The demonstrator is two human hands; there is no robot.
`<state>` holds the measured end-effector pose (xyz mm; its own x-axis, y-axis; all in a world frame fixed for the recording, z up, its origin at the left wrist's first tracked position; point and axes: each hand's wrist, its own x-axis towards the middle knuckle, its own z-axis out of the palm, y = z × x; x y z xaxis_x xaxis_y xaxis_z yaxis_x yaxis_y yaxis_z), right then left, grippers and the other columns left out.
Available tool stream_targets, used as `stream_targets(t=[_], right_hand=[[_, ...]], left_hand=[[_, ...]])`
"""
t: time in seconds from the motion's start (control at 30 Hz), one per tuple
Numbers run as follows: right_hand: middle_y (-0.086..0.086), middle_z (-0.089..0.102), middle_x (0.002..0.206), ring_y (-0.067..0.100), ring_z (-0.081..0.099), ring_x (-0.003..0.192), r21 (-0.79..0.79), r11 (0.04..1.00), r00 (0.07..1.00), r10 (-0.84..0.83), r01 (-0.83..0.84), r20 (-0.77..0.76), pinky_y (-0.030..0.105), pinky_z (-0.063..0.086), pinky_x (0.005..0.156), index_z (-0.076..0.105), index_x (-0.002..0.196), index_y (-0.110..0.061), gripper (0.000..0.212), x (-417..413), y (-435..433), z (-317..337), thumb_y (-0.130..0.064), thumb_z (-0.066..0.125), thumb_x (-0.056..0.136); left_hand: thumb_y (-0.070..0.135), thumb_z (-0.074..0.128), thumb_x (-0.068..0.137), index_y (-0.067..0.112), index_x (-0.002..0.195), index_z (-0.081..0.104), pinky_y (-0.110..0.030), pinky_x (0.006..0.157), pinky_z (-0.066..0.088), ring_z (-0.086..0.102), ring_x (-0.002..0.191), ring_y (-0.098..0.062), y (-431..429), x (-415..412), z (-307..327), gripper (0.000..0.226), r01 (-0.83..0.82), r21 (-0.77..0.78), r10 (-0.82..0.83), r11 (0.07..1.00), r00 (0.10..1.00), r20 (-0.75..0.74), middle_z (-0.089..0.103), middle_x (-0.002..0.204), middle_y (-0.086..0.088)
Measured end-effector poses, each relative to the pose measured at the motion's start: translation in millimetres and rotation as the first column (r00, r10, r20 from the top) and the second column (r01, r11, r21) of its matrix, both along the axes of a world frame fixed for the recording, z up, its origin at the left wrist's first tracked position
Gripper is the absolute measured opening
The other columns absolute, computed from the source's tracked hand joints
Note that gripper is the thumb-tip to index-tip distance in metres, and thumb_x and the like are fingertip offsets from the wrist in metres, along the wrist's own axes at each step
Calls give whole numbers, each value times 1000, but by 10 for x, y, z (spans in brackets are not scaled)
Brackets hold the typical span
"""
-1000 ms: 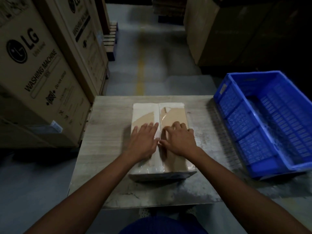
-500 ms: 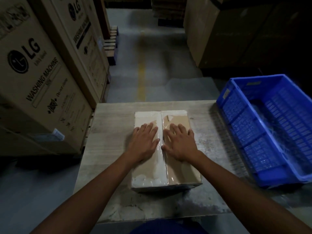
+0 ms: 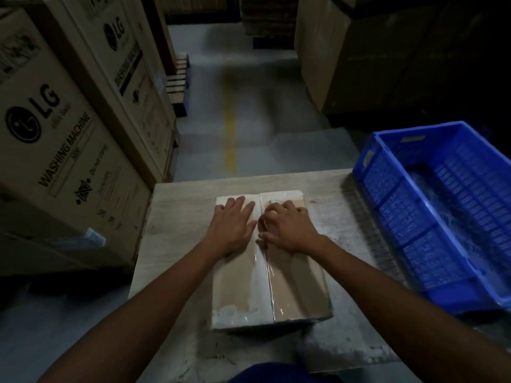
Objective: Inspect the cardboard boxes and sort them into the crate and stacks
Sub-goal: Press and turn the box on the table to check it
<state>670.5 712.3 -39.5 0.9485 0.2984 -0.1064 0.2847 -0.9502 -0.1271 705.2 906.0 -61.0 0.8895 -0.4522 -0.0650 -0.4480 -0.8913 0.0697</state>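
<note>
A brown cardboard box (image 3: 293,288) with white patches and a clear tape seam down its middle lies flat on the wooden table (image 3: 177,217). My left hand (image 3: 233,225) rests palm down on the far left half of the lid, fingers spread. My right hand (image 3: 289,226) presses on the far right half beside the seam, fingers slightly curled. Neither hand grips the box. A blue plastic crate (image 3: 387,194) stands at the table's right side; it looks empty apart from a clear plastic sheen inside.
Tall cartons printed "washing machine" (image 3: 63,161) crowd the left, close to the table edge. More large cartons (image 3: 359,56) stand at the back right. A grey floor aisle with a yellow line (image 3: 231,134) runs ahead, with a wooden pallet (image 3: 178,81) at its left.
Both hands have slid away from me along the box top, toward its far end. The view has tilted so the box and crate sit lower in the frame.
</note>
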Motion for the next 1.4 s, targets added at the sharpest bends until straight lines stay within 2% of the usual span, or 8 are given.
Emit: stream_targets(t=[0.17,0.4,0.6,0.87,1.03,1.17,1.3,1.4], right_hand=[[-2,0,171,27,-2,156,-10,996,993,-85,84,-85,65,8,119,14,160,-36,72,84,-132,-215,-69,33,98],[9,9,169,36,5,155,137,953,962,-268,272,-45,59,19,119,30,153,-35,78,66,-148,-225,-78,41,89],[12,27,165,34,31,148,518,627,810,-502,582,-302,46,35,113,28,158,-17,78,76,-184,-210,-53,60,96],[11,45,148,31,52,130,780,199,672,-655,594,-344,42,47,103,48,147,-22,56,-129,-201,247,-49,57,99],[6,65,111,22,63,98,907,-37,606,-732,419,-310,36,53,79,61,104,-26,28,-215,-151,636,-52,58,95],[3,61,113,16,63,97,936,-56,605,-749,348,-269,33,55,79,50,100,-35,25,-344,-52,912,-56,60,90],[-9,55,104,8,60,94,951,-49,669,-699,307,-252,22,49,71,46,120,-19,26,-539,29,996,-17,60,98],[-5,58,111,19,60,107,940,26,669,-710,339,-222,36,53,85,49,120,-20,28,-700,53,829,-11,58,95]], left_hand=[[62,7,97,35,159,2,-63,118,3,-8,154,-27,69,35,-192,68,-72,-21,70,997,994,-87,-11,167,0],[70,25,96,39,156,-13,-64,117,4,-24,149,-35,44,116,-65,78,-248,-64,217,967,926,-310,-33,161,-2],[57,57,93,30,160,0,-48,117,29,26,146,-41,32,153,112,91,-840,-418,380,346,532,-757,12,165,-17],[66,45,94,18,154,30,-50,111,39,44,136,-39,139,-80,482,79,-814,-546,468,199,569,-676,40,154,-15],[63,41,83,14,112,65,-51,96,50,61,103,-33,253,-133,960,62,-737,-650,409,185,659,-631,65,116,-10],[36,45,93,16,108,63,-38,78,46,56,94,-23,220,-259,1229,31,-605,-775,436,185,757,-487,62,109,-7],[30,46,94,31,121,54,-42,91,49,55,106,-21,226,-475,1237,28,-510,-845,423,163,809,-407,57,115,2],[33,46,88,29,130,51,-47,95,51,55,115,-21,240,-742,1068,42,-495,-853,388,164,828,-405,57,124,1]])
